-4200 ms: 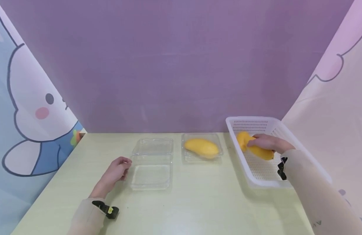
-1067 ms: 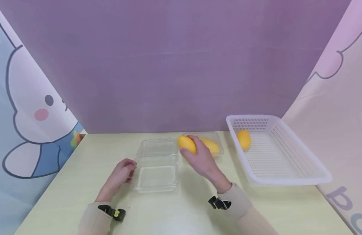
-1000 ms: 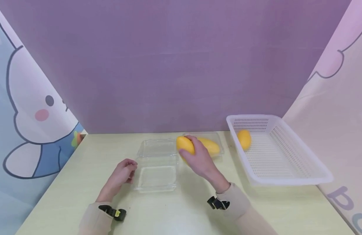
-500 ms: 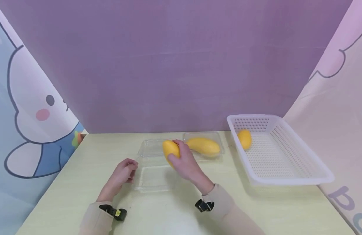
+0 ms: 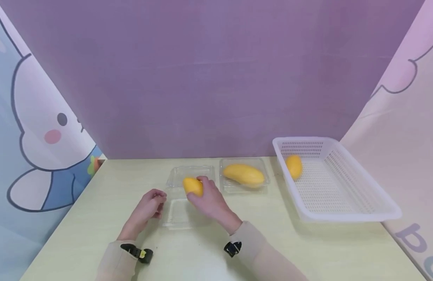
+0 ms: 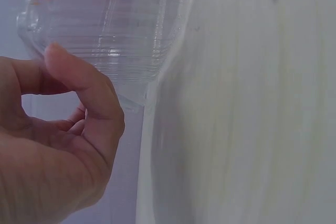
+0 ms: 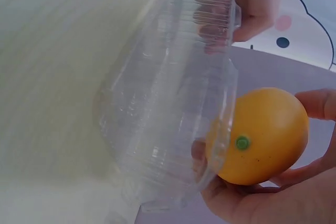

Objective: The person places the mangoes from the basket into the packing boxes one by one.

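My right hand (image 5: 210, 198) grips a yellow mango (image 5: 192, 186) just above an open clear plastic clamshell box (image 5: 178, 224). In the right wrist view the mango (image 7: 268, 135) shows a small green stem end, with fingers and thumb around it beside the box's rim (image 7: 231, 103). My left hand (image 5: 146, 207) is at the box's left edge. Its thumb and forefinger pinch the rim in the left wrist view, where the hand (image 6: 68, 129) is curled against the clear wall (image 6: 121, 51). A second mango (image 5: 244, 175) lies in another clear box (image 5: 234, 189) to the right.
A white perforated plastic basket (image 5: 346, 216) stands at the right of the pale table (image 5: 216, 257), with one mango (image 5: 294, 166) against its left wall. A purple panel (image 5: 216, 78) closes off the back, and cartoon-printed sheets (image 5: 44, 164) flank the sides.
My right hand has taken a mango out of the basket and carried it left, past the filled box, to over the open box. My left hand has stayed at that box's left edge.
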{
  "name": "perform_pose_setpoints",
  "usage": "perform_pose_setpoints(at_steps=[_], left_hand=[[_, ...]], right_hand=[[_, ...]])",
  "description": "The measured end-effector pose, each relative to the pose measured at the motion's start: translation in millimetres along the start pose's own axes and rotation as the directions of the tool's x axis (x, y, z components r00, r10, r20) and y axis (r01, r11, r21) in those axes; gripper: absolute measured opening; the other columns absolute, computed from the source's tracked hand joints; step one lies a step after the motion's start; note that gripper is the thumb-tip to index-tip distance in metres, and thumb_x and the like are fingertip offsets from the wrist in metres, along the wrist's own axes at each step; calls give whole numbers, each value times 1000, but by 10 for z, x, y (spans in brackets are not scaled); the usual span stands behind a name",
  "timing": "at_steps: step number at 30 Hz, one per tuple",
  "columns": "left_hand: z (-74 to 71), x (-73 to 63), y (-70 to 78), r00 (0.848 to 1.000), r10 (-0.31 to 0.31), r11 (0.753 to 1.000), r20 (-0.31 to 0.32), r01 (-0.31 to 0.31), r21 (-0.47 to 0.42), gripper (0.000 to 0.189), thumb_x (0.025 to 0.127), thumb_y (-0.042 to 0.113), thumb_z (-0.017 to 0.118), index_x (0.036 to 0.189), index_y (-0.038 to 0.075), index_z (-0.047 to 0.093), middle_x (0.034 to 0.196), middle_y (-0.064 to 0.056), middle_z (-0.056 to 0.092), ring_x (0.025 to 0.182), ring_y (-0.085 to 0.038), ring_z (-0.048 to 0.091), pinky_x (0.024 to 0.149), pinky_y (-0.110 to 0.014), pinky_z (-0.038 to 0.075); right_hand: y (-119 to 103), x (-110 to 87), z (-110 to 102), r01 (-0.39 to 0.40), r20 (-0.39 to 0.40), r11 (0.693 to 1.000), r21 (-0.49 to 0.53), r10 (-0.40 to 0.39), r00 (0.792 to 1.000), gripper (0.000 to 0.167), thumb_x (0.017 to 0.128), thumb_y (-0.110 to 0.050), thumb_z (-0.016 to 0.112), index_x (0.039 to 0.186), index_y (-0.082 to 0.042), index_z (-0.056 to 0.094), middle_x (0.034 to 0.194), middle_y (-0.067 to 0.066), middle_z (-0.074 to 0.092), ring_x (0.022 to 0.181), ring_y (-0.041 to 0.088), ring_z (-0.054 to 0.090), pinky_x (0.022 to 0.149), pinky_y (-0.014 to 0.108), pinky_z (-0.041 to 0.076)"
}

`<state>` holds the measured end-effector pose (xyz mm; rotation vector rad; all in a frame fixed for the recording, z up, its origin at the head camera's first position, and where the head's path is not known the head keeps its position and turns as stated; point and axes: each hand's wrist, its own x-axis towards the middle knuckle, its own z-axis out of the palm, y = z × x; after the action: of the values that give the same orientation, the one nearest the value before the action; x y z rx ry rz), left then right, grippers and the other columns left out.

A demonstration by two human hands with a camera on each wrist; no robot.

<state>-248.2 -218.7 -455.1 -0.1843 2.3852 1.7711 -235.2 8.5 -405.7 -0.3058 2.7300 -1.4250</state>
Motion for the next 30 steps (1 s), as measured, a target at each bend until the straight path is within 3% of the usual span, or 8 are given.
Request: perform_pose_setpoints(at_steps=[6,13,22,30], left_hand=[[13,14,-8,1000,-7,1000,-2,7,1,28,101,10,48,125,-5,48,85,-10,51,66,-18,50,56,-28,48],[25,18,-15,1000,0,1000,4,0,-1,29,101,10,48,125,-6,48,84,-9,51,66,-18,50,56,-28,49],[33,8,-9,1000,2,1000,-2,-2,0,28,101,10,49,124,-5,48,83,-10,52,65,-17,50,55,-28,49],[38,20,-20,1000,9,1000,1,-9,-4,29,101,10,49,125,-6,48,85,-11,53,65,-18,50,56,-28,49]], right_hand=[[41,25,115,4,45,998,-62,-1,999,66,88,-34,71,142,-4,48,112,10,56,83,21,54,68,33,45],[56,59,220,-17,75,988,-153,28,997,67,87,-39,75,139,-4,51,107,10,58,82,21,54,69,36,46],[46,94,321,-49,122,951,-304,90,988,75,87,-48,75,138,0,50,105,12,59,87,25,56,73,42,51],[30,108,355,-83,138,947,-310,131,982,73,86,-49,75,137,-1,52,112,15,60,95,31,60,80,48,52]])
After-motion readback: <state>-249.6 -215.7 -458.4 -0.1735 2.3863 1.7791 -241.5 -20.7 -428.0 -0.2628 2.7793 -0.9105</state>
